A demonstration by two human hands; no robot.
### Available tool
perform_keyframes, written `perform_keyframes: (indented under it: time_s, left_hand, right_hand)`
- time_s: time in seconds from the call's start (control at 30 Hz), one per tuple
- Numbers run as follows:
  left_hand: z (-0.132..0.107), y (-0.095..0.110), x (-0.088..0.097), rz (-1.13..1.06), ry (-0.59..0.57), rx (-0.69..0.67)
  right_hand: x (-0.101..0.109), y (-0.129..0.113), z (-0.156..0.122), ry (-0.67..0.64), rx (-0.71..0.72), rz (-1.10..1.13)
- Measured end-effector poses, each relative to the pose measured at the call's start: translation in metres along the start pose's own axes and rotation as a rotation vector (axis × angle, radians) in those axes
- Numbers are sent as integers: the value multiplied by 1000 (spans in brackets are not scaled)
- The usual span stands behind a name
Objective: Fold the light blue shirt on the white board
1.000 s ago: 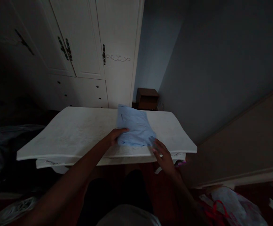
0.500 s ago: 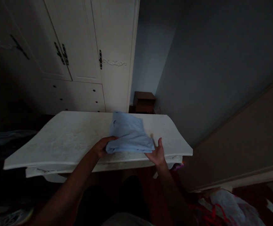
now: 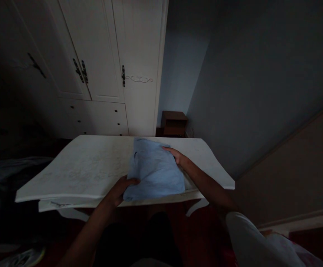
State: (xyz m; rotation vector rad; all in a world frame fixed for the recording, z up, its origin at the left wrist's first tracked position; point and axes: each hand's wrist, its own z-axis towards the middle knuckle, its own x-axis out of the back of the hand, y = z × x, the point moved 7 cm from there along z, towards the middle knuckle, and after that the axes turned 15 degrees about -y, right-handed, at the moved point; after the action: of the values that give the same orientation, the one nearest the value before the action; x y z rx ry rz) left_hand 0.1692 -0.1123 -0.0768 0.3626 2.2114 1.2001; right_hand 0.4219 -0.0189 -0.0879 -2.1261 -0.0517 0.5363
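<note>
A folded light-blue garment [image 3: 155, 170] lies on the white table [image 3: 94, 159], its near edge reaching the table's front edge. Small dark marks show near its far left side; which kind of garment it is I cannot tell. My left hand [image 3: 121, 189] grips the near left corner, thumb on top and the other fingers hidden underneath. At the far right side of the cloth, my right hand [image 3: 176, 155] holds the edge, one digit lying over the top and the rest partly hidden.
Behind the table stands a white wardrobe [image 3: 100, 55] with drawers. A small brown cabinet [image 3: 175, 122] sits in the corner by the grey wall [image 3: 247, 92]. Dark fabric [image 3: 0, 185] is heaped at the left, and a shoe-like item [image 3: 22, 257] lies lower left.
My right hand has moved from the near right corner to the far right edge of the garment. The garment's near part now lies flatter and closer to me. My left hand keeps its corner.
</note>
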Motion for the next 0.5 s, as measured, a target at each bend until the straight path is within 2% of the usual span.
perform_keyframes:
  time_s: [0.13, 0.23, 0.33, 0.5]
  left_hand:
    - [7, 1, -7, 50, 9, -40]
    - [21, 1, -22, 33, -10, -37]
    - [45, 3, -52, 11, -78, -45]
    - [99, -3, -120, -13, -208, -56]
  right_hand:
    - [21, -3, 7, 75, -44, -47]
    - [47, -10, -5, 142, 0, -55]
    - [80, -20, -32, 221, 48, -64]
    - [148, -35, -88, 400, 60, -107]
